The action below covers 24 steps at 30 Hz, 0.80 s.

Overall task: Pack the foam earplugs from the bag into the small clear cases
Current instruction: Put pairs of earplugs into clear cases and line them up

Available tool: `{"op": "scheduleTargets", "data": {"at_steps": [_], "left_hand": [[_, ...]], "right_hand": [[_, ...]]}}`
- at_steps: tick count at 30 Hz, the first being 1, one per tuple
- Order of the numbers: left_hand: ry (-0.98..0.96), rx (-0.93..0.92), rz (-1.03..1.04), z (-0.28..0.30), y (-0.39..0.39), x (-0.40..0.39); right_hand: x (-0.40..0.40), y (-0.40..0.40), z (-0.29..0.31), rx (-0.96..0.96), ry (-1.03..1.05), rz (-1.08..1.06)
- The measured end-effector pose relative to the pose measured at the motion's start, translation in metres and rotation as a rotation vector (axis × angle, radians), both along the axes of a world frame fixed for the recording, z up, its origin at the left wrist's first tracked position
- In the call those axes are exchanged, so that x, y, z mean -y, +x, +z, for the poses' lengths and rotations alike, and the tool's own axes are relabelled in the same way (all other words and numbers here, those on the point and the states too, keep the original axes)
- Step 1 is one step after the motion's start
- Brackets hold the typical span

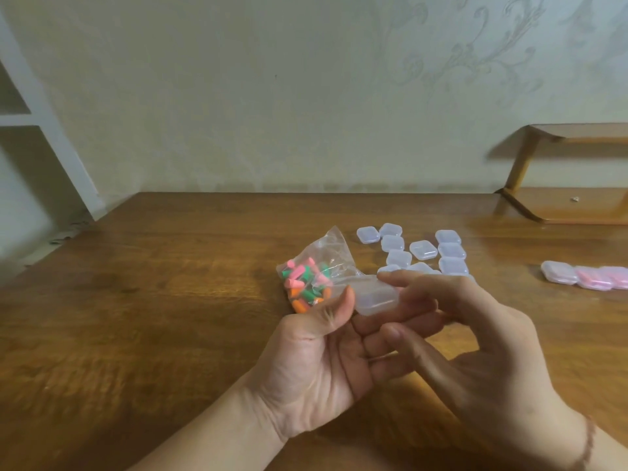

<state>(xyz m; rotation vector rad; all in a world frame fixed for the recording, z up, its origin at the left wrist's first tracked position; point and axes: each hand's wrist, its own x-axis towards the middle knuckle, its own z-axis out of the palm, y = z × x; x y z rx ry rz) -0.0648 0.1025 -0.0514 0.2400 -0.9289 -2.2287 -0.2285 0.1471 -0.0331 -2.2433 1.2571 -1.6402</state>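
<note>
While both hands meet just below the middle of the frame, a small clear case [375, 297] is held between them above the wooden table [170, 300]. The left hand [326, 365] is turned palm up, its thumb [341, 309] pressed against the left edge of the case and its fingers curled beneath it. The right hand [475, 334] comes in from the lower right, its index finger laid along the far upper edge of the case and its thumb reaching toward the near side, so the case is pinched from both sides. Whether the case lid is closed or slightly lifted cannot be told, since the plastic is blurred.

Just left of the case and touching the left thumb lies a clear plastic bag [326, 253], its crumpled top pointing up toward the middle of the frame. Inside it sit the foam earplugs [302, 287] in pink, green and orange, heaped toward the lower end of the bag.

Right of centre, behind the right fingers, a cluster of empty clear cases [418, 249] rests on the table, most lying close together and some touching. At the right edge of the frame, well apart from that cluster, a row of cases with pink contents [588, 277] stands side by side. A wooden shelf [560, 171] occupies the upper right, against the pale patterned wall [306, 96].
</note>
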Motion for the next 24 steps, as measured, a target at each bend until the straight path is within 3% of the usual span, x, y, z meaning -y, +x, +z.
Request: {"op": "scheduleTargets", "data": {"at_steps": [3,6,9,15,18,20,21,24], "left_hand": [[-0.030,-0.020,-0.046,-0.001,0.000,-0.001],[-0.175,0.087,0.090,0.000,-0.004,-0.004],[-0.225,0.078,0.139,0.001,-0.007,-0.007],[-0.091,-0.080,0.094,0.005,-0.004,-0.005],[-0.084,-0.055,0.174,0.005,-0.004,-0.003],[-0.094,-0.035,0.198,0.005,-0.004,-0.003],[-0.106,-0.030,0.205,0.006,-0.004,-0.003],[-0.128,-0.017,0.237,0.007,-0.004,-0.005]], "right_hand": [[-0.002,-0.001,0.003,-0.018,-0.013,-0.006],[0.000,-0.004,0.003,-0.123,-0.050,-0.078],[0.002,-0.007,0.002,-0.214,-0.134,-0.148],[0.000,-0.003,0.009,0.022,-0.022,0.106],[-0.003,-0.001,0.013,-0.012,-0.015,0.039],[0.013,0.004,0.024,-0.160,0.268,-0.020],[0.012,-0.005,0.022,-0.300,0.456,0.057],[0.020,-0.008,0.030,-0.305,0.803,0.261]]}}
